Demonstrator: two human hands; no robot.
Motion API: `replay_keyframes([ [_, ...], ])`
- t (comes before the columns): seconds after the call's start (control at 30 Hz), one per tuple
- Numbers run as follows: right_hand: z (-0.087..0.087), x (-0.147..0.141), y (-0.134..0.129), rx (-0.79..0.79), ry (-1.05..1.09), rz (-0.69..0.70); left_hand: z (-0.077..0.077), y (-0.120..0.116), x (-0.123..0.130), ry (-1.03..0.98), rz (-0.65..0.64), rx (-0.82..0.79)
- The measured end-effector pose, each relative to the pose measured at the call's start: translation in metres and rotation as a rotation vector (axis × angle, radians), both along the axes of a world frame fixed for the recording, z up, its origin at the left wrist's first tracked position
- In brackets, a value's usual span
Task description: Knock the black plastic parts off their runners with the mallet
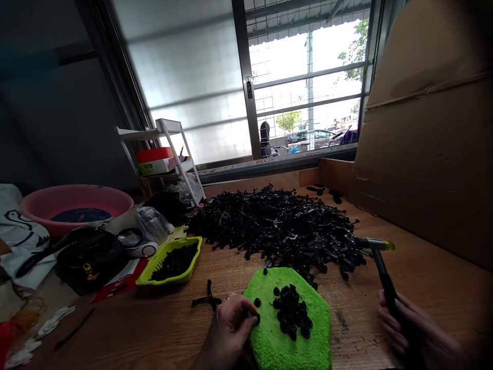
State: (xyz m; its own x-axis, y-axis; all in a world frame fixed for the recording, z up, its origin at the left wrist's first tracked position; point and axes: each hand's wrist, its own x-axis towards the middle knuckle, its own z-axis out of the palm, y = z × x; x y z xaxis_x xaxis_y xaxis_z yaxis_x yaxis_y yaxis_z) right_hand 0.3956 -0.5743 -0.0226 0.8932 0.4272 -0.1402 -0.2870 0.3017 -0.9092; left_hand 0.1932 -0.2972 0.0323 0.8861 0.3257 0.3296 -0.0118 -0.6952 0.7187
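At the near edge of the table: left hand (227, 331) pinches one small round black plastic piece (256, 319) between fingertips and thumb, on the left edge of the fuzzy green hexagonal pad (292, 354).
Right hand: right hand (408, 324), near the table's near right corner, is clenched around the black handle of a slim hammer (381, 267).
Hammer axis: handle runs up and away from the fist, leaning slightly left; the metal head with a yellow tip lies crosswise at the far end, beside the big pile's right fringe.
Key relation: the pinched piece lies left of the hammer, with the pad's middle between them; the left hand is by far the nearer.
On the pad: a cluster of small round black pieces (292, 311) sits just right of the pinched one, apart from it.
Beyond the pad: a large heap of black plastic sprue parts (277, 223) covers the table's middle, touching the pad's far edge.
Containers: a lime-green plastic tray (169, 263), left of the pad, holds dark small pieces; a pink plastic basin (77, 203), near the far left edge, shows a dark blue inside, contents unclear.
Loose: one black cross-shaped part (208, 300) lies just left of the left hand.
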Motion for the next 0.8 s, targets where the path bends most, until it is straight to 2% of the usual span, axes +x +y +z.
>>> replay_keyframes([
  [0.13, -0.004, 0.001, -0.003, 0.131, 0.049, 0.038, -0.009, -0.003, 0.002, -0.044, -0.106, 0.033],
  [0.23, 0.000, -0.001, -0.003, 0.180, 0.067, 0.068, -0.011, -0.001, 0.005, -0.064, -0.076, 0.037],
  [0.37, 0.006, -0.005, -0.003, 0.220, 0.084, 0.099, 0.007, 0.000, 0.022, -0.074, 0.040, 0.049],
  [0.5, 0.004, -0.006, -0.004, 0.234, 0.091, 0.115, 0.027, -0.006, 0.052, -0.008, -0.021, 0.097],
  [0.63, 0.002, -0.004, -0.004, 0.221, 0.082, 0.117, 0.025, -0.008, 0.072, 0.094, -0.115, 0.121],
  [0.8, 0.009, -0.007, -0.004, 0.220, 0.077, 0.095, 0.020, -0.004, 0.065, 0.101, -0.055, 0.132],
])
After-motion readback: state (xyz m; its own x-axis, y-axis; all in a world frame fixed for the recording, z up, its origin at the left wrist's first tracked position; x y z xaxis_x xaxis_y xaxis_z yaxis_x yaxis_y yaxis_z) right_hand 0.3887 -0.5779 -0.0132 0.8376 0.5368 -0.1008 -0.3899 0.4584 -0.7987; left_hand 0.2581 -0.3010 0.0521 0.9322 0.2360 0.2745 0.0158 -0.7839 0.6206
